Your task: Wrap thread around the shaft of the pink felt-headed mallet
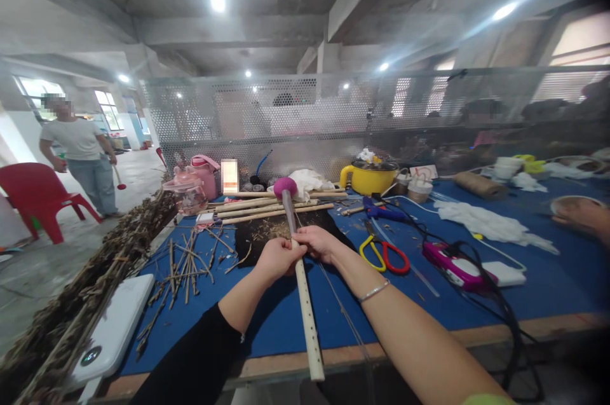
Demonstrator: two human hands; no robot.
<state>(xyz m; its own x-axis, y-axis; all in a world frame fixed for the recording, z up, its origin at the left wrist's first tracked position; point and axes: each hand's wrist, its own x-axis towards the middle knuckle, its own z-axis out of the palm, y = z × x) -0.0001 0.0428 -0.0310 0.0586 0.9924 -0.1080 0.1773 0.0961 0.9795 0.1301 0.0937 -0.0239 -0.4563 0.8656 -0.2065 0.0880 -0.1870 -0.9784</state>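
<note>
A pale bamboo flute with several finger holes runs from the near table edge up toward a grey rod with a magenta ball head. My left hand is closed around the flute where it meets the rod. My right hand pinches the same joint from the right side; a silver bracelet sits on that wrist. A thin wire trails from my hands toward me. Both hands hover above a dark mat on the blue table.
Bamboo sticks and twig scraps lie left and behind. Yellow-red scissors, a pink tool with black cable, white cloth, a yellow pot and a white scale surround me. A person stands far left by a red chair.
</note>
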